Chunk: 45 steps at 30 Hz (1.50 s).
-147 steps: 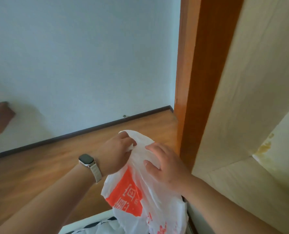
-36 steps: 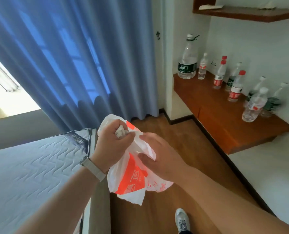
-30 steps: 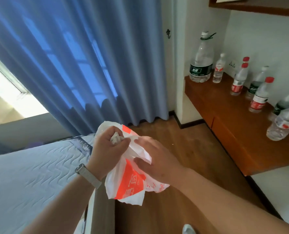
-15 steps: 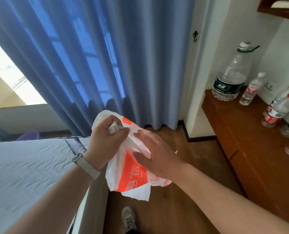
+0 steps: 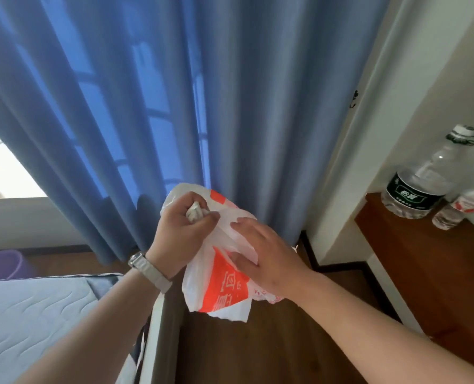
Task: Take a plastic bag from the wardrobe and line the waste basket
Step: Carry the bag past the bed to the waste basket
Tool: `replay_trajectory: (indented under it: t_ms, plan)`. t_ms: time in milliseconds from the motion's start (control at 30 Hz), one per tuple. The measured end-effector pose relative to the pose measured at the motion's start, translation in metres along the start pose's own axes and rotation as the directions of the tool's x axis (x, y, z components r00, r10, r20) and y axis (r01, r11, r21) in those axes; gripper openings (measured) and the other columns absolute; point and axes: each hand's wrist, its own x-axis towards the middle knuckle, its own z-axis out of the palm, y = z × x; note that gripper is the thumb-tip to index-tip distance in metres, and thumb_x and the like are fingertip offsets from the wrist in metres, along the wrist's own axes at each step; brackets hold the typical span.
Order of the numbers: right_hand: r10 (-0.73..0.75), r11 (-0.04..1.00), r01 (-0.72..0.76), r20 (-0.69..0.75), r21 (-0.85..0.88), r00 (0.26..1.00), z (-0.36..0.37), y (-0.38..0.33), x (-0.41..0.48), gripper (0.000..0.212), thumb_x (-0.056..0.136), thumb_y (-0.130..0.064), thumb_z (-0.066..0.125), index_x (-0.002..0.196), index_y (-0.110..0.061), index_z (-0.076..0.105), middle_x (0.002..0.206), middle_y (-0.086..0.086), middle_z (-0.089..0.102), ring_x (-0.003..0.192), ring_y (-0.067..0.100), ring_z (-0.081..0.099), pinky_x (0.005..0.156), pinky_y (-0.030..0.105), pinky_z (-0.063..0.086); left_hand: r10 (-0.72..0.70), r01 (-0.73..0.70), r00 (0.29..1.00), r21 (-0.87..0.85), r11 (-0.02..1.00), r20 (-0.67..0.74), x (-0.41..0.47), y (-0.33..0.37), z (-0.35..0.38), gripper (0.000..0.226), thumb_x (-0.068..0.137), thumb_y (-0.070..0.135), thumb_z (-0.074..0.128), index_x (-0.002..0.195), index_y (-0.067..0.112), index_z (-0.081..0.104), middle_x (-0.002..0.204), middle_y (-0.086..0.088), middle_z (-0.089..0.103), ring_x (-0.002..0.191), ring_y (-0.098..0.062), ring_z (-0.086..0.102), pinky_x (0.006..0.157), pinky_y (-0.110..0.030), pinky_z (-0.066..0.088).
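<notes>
A white plastic bag [image 5: 219, 286] with an orange printed panel hangs in front of me at chest height. My left hand [image 5: 183, 231], with a watch on its wrist, is closed on the bunched top of the bag. My right hand [image 5: 263, 256] lies against the bag's right side, thumb and fingers pinching a fold of its film. A purple tub-like rim [image 5: 4, 263] shows at the far left, beyond the bed; I cannot tell whether it is the waste basket. The wardrobe is out of view.
Blue curtains [image 5: 174, 106] fill the wall ahead, with a bright window at the left. A mattress [image 5: 36, 314] and its bed frame lie at the lower left. A wooden ledge [image 5: 424, 267] at the right holds a large water bottle [image 5: 421, 184] and smaller bottles. Wooden floor runs between bed and ledge.
The view has swung left from the wardrobe to the curtains, with the bottles sliding to the right edge. Both hands have kept hold of the bag throughout.
</notes>
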Motion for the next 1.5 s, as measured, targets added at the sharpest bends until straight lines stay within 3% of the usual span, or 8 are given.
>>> replay_trajectory:
  t_ms: [267,467,667,900,1067,1233,1367,1500]
  plan:
    - [-0.088,0.996,0.085,0.086,0.038,0.992,0.031,-0.009,0.115,0.058,0.098,-0.051,0.046,0.15,-0.035,0.026,0.159,-0.014,0.022,0.144,0.008,0.02,0.116,0.028,0.021,-0.061,0.055,0.993,-0.062,0.997,-0.101,0.067,-0.049,-0.058,0.023,0.081,0.002,0.072,0.072,0.011,0.052,0.066,0.004,0.049,0.061,-0.011,0.046,0.054,-0.024,0.042]
    - [-0.187,0.98,0.171,0.165,0.104,0.968,0.058,0.005,0.21,0.056,0.097,-0.049,0.049,0.147,-0.032,0.031,0.154,-0.013,0.028,0.138,0.009,0.029,0.113,0.031,0.03,-0.124,0.118,0.971,-0.042,0.992,-0.205,0.12,-0.085,-0.084,0.023,0.078,0.006,0.073,0.072,0.008,0.051,0.061,0.011,0.051,0.057,-0.006,0.047,0.052,-0.02,0.044]
    - [-0.365,0.925,0.314,0.277,0.213,0.889,0.076,0.02,0.325,0.055,0.097,-0.052,0.048,0.146,-0.034,0.03,0.151,-0.015,0.03,0.135,0.008,0.033,0.11,0.034,0.037,-0.186,0.216,0.885,0.024,0.976,-0.427,0.192,-0.112,-0.105,0.019,0.071,0.016,0.073,0.07,0.011,0.054,0.072,-0.009,0.053,0.064,-0.017,0.052,0.06,-0.035,0.05]
    - [-0.506,0.861,0.424,0.396,0.282,0.766,0.07,0.043,0.449,0.057,0.095,-0.059,0.044,0.145,-0.042,0.024,0.154,-0.019,0.025,0.134,0.01,0.035,0.107,0.037,0.043,-0.146,0.319,0.771,0.178,0.931,-0.62,0.284,-0.132,-0.111,0.02,0.077,0.004,0.075,0.072,0.01,0.057,0.062,0.014,0.057,0.056,-0.002,0.052,0.053,-0.016,0.046]
    - [-0.565,0.825,0.483,0.421,0.294,0.709,0.08,0.033,0.509,0.055,0.094,-0.063,0.041,0.143,-0.045,0.022,0.154,-0.021,0.027,0.136,0.01,0.038,0.106,0.038,0.042,-0.149,0.374,0.694,0.176,0.91,-0.704,0.317,-0.144,-0.129,0.021,0.069,0.024,0.069,0.076,0.008,0.057,0.067,0.012,0.058,0.059,-0.004,0.054,0.055,-0.02,0.05]
    - [-0.606,0.794,0.514,0.489,0.325,0.627,0.109,0.003,0.556,0.058,0.095,-0.063,0.041,0.146,-0.044,0.022,0.154,-0.02,0.026,0.139,0.008,0.032,0.113,0.039,0.035,-0.16,0.424,0.622,0.157,0.892,-0.767,0.341,-0.161,-0.171,0.02,0.071,0.025,0.07,0.076,0.01,0.059,0.073,-0.001,0.06,0.067,-0.02,0.059,0.067,-0.052,0.056]
    - [-0.626,0.773,0.542,0.53,0.329,0.571,0.139,-0.032,0.599,0.059,0.095,-0.062,0.04,0.148,-0.041,0.023,0.156,-0.017,0.026,0.141,0.01,0.029,0.114,0.041,0.032,-0.125,0.418,0.574,0.159,0.894,-0.809,0.359,-0.184,-0.217,0.034,0.066,0.04,0.069,0.078,0.01,0.06,0.078,-0.01,0.06,0.075,-0.034,0.059,0.068,-0.058,0.055]
    - [-0.637,0.756,0.573,0.557,0.317,0.532,0.167,-0.079,0.647,0.069,0.086,-0.075,0.029,0.147,-0.044,0.021,0.157,-0.018,0.026,0.142,0.012,0.032,0.114,0.049,0.036,-0.121,0.408,0.529,0.126,0.904,-0.84,0.378,-0.204,-0.276,0.037,0.066,0.044,0.067,0.079,0.011,0.06,0.078,-0.011,0.061,0.075,-0.034,0.06,0.067,-0.058,0.055]
